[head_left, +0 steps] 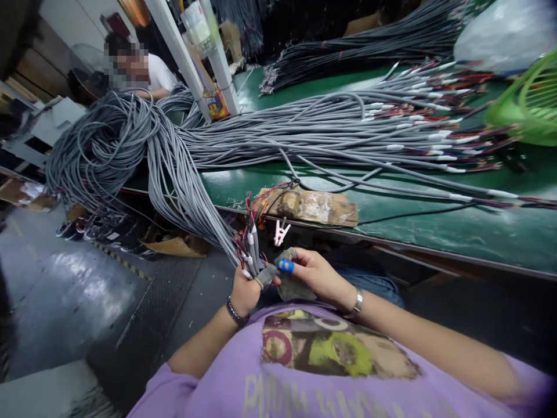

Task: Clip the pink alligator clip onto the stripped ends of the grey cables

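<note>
My left hand (244, 290) grips a bunch of grey cable ends (251, 247), their red, white and dark inner wires sticking up. The cables run up and left into a big grey cable bundle (130, 145) draped over the bench edge. My right hand (314, 274) wears a blue fingertip cover and grey taped fingers. It pinches at the cable ends right beside the left hand. A pink clip (281, 232) hangs at the bench edge just above both hands.
A green bench (435, 223) carries long grey cables with stripped ends (435, 110), a taped cardboard pad (311, 206) and a green basket (528, 101). Another person (139, 72) sits at far left behind the cables. White posts (183, 58) stand at the back.
</note>
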Demonstrator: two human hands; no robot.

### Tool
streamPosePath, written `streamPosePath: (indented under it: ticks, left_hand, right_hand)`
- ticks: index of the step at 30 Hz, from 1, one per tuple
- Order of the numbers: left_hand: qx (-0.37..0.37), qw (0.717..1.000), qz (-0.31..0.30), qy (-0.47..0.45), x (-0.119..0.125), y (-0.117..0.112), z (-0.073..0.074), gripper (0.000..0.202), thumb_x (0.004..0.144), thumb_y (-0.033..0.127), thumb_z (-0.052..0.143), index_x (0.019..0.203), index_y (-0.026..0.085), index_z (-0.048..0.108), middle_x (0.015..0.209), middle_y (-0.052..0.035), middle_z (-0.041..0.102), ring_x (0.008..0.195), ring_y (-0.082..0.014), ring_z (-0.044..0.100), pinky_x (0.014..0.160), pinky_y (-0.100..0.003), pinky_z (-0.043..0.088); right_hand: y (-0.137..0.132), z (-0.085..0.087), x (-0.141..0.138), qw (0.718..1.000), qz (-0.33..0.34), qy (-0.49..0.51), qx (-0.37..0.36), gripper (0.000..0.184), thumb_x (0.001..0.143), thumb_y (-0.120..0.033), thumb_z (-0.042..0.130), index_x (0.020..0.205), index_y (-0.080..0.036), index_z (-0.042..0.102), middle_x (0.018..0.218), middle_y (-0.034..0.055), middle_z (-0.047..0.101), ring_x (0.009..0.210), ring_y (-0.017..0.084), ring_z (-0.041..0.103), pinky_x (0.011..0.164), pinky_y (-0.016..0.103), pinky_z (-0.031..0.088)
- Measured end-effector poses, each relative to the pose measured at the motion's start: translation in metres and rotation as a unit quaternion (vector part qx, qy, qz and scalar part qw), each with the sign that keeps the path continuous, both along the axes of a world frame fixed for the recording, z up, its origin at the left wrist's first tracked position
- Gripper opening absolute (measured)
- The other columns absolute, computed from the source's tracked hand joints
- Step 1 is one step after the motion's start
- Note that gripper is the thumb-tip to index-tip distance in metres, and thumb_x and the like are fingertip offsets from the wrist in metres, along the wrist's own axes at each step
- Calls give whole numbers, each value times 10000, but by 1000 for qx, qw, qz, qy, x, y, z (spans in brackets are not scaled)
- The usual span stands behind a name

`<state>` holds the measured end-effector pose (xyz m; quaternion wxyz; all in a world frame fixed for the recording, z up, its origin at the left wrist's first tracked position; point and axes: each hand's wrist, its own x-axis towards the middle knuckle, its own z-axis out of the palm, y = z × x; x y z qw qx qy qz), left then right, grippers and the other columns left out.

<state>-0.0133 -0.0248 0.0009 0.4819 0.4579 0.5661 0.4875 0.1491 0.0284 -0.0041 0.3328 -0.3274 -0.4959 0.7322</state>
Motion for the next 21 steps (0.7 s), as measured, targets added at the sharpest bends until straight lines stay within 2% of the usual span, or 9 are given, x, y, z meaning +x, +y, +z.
streamPosePath:
  ticks: [7,13,15,18,21]
  left_hand:
    - [8,1000,18,17,-2,-1,-10,314,774,431,697,656,141,720,593,-65,698,564,-168,639,556,-266,496]
    - [15,1000,8,-8,-1,1,-10,255,771,391,713,687,151,731,592,-50,700,545,-166,642,577,-279,511]
    - [14,1000,6,2,-2,0,-10,261,771,390,714,669,151,728,590,-51,699,554,-169,643,592,-284,513]
    - [18,999,8,33,-5,-3,-10,292,790,395,694,633,151,721,588,-56,696,576,-172,644,621,-290,513]
    - [20,999,-6,48,-7,-3,-8,304,796,398,686,620,151,716,590,-59,696,586,-172,639,636,-294,514]
  right_hand:
    - [4,0,0,1000,-4,-14,-10,402,682,-550,737,722,-171,608,594,-24,554,540,98,436,544,252,362]
    - [2,4,-7,999,33,31,-4,374,685,-493,758,811,-205,555,701,0,640,676,157,597,685,303,472]
    - [2,2,-8,1000,18,8,2,372,691,-500,747,785,-206,540,661,-8,626,634,148,580,628,285,461]
    - [3,-1,-9,999,4,-52,10,370,696,-505,735,727,-196,534,590,-26,583,519,106,480,495,239,378]
    - [2,2,-10,998,12,-53,21,354,718,-502,716,719,-193,542,559,-28,576,484,96,454,474,233,363]
